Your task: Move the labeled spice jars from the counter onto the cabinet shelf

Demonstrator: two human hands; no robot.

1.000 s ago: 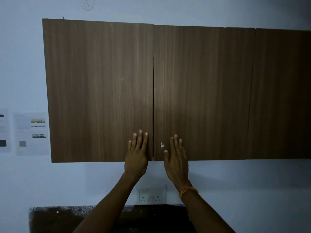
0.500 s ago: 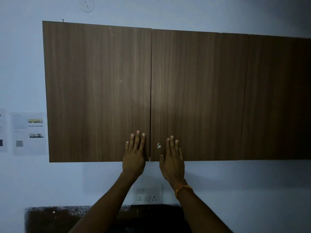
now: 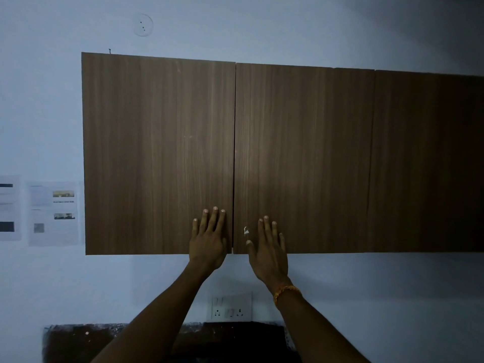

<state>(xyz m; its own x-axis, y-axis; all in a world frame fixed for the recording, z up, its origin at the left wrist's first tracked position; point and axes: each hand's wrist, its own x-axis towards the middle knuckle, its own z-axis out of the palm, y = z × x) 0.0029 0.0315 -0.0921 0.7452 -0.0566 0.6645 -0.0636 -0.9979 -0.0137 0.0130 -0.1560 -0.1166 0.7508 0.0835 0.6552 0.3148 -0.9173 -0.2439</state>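
Head view: a wall cabinet [image 3: 262, 153] with wood-grain doors is seen straight ahead, mounted on a pale wall. Both doors nearest the middle are shut, and a thin vertical seam [image 3: 234, 158] is seen where they meet. The left hand [image 3: 209, 239] is laid flat, fingers spread and nothing held, on the lower corner of the left door [image 3: 157, 153], just left of the seam. The right hand [image 3: 267, 247] is likewise laid open and empty on the lower corner of the right door [image 3: 303, 158], just right of the seam. An orange thread band [image 3: 285, 290] is worn on the right wrist. A small white mark [image 3: 245, 230] is seen on the right door beside the right thumb.

Below the cabinet, a socket plate [image 3: 230, 306] is fixed to the wall, and under it the back edge of a dark worktop [image 3: 78, 341] is partly seen. Left of the cabinet, printed sheets [image 3: 53, 213] are stuck to the wall.

No spice jars are visible; their place cannot be told, and the shelf is hidden behind the doors.

The step in hand is judged to be at the doors, either opening or closing them. If opening, fingertips would need to be hooked under the bottom edges, as no handles are seen.
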